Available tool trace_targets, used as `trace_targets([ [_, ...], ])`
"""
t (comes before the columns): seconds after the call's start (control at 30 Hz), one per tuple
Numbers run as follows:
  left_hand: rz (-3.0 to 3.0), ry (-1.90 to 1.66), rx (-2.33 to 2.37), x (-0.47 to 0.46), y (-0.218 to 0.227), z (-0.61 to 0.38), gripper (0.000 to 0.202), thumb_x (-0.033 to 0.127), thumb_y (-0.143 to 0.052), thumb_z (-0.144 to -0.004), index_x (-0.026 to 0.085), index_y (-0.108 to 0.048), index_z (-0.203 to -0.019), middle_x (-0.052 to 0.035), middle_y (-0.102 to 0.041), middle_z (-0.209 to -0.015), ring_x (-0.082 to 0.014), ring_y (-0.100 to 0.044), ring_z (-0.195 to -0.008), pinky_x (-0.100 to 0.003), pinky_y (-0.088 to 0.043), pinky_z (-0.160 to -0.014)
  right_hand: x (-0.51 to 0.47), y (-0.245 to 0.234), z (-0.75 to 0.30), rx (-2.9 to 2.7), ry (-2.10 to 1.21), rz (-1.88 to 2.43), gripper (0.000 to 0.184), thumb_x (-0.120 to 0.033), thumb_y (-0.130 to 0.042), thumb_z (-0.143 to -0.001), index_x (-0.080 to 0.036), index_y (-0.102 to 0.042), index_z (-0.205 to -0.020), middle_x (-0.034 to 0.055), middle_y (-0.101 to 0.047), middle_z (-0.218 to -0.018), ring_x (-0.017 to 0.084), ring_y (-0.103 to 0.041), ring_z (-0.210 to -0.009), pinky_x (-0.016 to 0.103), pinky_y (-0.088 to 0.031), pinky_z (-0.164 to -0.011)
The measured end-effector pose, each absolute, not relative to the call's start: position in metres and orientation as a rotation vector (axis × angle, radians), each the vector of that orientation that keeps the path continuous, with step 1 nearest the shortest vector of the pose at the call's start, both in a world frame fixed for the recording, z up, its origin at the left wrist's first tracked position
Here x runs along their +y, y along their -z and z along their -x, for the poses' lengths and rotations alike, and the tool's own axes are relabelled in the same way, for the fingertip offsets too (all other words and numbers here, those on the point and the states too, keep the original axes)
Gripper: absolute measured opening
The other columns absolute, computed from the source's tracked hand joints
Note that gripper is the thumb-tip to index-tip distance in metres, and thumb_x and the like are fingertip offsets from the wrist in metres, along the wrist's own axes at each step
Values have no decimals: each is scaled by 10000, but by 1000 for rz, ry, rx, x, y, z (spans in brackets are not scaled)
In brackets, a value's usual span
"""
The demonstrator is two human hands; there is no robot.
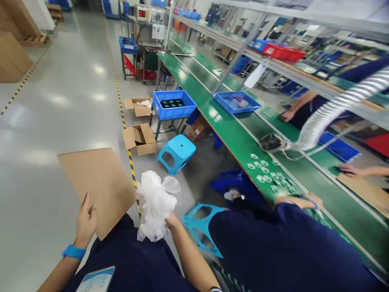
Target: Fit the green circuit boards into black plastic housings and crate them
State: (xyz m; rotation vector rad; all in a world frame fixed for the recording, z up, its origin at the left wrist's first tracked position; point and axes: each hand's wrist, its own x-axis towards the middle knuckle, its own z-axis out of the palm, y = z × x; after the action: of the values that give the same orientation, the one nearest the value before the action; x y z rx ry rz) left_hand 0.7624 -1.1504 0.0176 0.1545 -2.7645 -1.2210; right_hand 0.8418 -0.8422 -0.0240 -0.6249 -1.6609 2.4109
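Cardboard sheet [100,186] is being pinched at its lower edge by left hand [85,223]. White plastic wad [154,207] is being gripped in closed right hand [172,222], just beside it. Edge hold looks marginal; fuller grip advised.

cardboard sheet [97,186] left of plastic wad [156,207] | stool [178,152] behind plastic wad | bench [231,134] right of stool

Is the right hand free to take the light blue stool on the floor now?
Probably not: the right hand holds a bunch of white plastic, and the stool stands well beyond it.
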Motion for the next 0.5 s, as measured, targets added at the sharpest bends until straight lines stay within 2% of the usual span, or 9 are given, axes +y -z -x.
trace_targets([
  [0.13,-119,1236,-2765,-1121,-9,-668,649,397,-415,-982,156,-333,-1580,-145,-414,-1598,-287,-392,-1487,-473,-298,-1260,-817,35,-723,-1671,-2580,602,668,-635,-847,-537,-228,-716,-1048,147,-777,-978,380,-701,-1087,566,-565,-932],
  [0.27,-38,1250,-2811,-1090,15,-532,625,368,-399,-982,133,-371,-1560,-148,-446,-1577,-269,-428,-1466,-430,-354,-1235,-804,56,-596,-1633,-2669,645,700,-689,-817,-554,-205,-708,-1047,152,-777,-941,376,-708,-1071,551,-581,-895],
  [0.4,-46,1253,-2876,-1060,30,-369,620,308,-420,-963,125,-380,-1554,-172,-460,-1561,-290,-478,-1427,-456,-402,-1201,-798,73,-452,-1599,-2688,732,675,-678,-832,-591,-198,-706,-1050,129,-774,-935,354,-717,-1042,526,-593,-880],
  [0.5,-68,1248,-2940,-1045,37,-265,627,324,-425,-956,135,-387,-1553,-173,-481,-1544,-308,-511,-1397,-486,-406,-1195,-792,95,-334,-1613,-2681,797,556,-627,-775,-762,-181,-695,-1084,97,-759,-974,282,-721,-1003,487,-596,-885],
])
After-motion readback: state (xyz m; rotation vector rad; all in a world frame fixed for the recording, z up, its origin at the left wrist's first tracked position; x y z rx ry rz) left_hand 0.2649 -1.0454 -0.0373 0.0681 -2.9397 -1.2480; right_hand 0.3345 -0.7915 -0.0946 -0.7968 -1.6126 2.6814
